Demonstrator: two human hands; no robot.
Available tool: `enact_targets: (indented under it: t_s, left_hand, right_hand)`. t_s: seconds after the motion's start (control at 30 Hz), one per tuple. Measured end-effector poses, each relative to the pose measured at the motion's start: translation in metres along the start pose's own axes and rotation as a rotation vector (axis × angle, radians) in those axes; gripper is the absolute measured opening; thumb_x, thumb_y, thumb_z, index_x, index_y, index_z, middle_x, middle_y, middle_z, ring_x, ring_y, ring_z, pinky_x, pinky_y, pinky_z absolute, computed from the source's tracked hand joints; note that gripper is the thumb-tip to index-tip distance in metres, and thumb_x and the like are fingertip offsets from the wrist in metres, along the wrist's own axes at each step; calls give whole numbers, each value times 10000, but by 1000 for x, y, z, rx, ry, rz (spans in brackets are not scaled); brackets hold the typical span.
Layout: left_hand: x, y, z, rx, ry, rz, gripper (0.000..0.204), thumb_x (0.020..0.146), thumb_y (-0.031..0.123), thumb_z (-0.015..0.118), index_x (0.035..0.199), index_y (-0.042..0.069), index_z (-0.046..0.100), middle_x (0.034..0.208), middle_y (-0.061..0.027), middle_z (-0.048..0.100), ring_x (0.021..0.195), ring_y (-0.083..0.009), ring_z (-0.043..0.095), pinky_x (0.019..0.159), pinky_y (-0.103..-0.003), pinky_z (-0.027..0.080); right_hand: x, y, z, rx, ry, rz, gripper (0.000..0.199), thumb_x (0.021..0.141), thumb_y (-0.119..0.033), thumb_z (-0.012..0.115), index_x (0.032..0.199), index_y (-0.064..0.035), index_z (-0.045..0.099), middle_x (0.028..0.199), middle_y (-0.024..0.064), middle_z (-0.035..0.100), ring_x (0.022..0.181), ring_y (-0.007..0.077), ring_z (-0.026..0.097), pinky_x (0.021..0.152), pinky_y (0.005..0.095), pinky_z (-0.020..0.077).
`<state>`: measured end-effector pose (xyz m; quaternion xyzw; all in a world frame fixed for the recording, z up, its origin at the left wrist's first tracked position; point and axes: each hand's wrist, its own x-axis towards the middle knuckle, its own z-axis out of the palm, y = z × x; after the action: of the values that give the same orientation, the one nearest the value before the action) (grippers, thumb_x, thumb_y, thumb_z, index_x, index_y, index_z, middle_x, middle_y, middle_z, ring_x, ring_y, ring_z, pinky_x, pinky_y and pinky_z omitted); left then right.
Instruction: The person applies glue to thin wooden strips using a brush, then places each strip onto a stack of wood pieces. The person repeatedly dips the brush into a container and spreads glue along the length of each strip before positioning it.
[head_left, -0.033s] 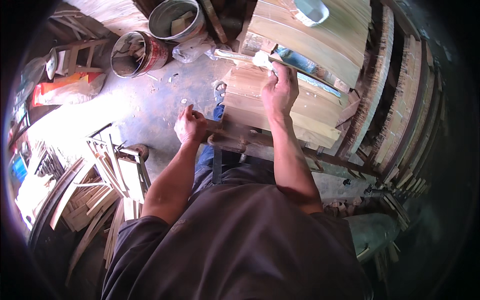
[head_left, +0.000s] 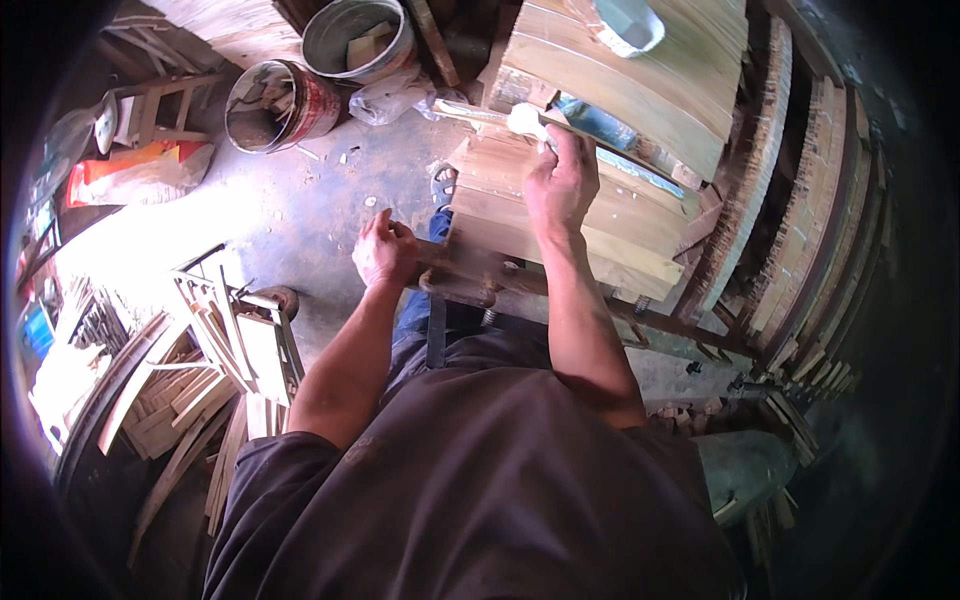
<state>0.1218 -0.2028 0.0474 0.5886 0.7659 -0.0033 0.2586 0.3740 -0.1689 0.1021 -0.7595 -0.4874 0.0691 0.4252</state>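
My right hand [head_left: 563, 182] is closed above the pale wooden boards, pinching a small white-coated tool [head_left: 524, 120], perhaps a glue brush; my fingers hide its handle. Its white end lies against a narrow wooden strip [head_left: 468, 113] beside a gap between two groups of boards. Below this gap are the nearer boards [head_left: 560, 215], laid side by side, and beyond it the farther boards [head_left: 660, 80]. At the near left corner, my left hand [head_left: 385, 250] has its fingers curled at the end of a brown bar [head_left: 432, 254]. A white open container [head_left: 630, 28] sits on the farther boards.
Two buckets, one with a red-patterned side [head_left: 312, 105] and one grey [head_left: 358, 40], stand at the back left. Wood offcuts [head_left: 190, 400] are piled at the left. Long stacked boards [head_left: 800, 210] rise on the right. A rusty metal frame [head_left: 600, 305] crosses in front of me.
Almost nothing differs; the whole view has shifted very slightly, and both hands keep their places.
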Motion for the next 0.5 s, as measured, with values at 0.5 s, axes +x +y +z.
enact_targets:
  t_s: [0.5]
  left_hand:
    - [143, 37, 21, -992, -594, 201, 780, 877, -2, 655, 1527, 3, 223, 1343, -212, 568, 1038, -230, 656, 917, -351, 532]
  right_hand:
    - [2, -36, 38, -43, -152, -184, 410, 755, 164, 573, 1111, -16, 668, 1042, 150, 642, 990, 340, 626, 871, 408, 511]
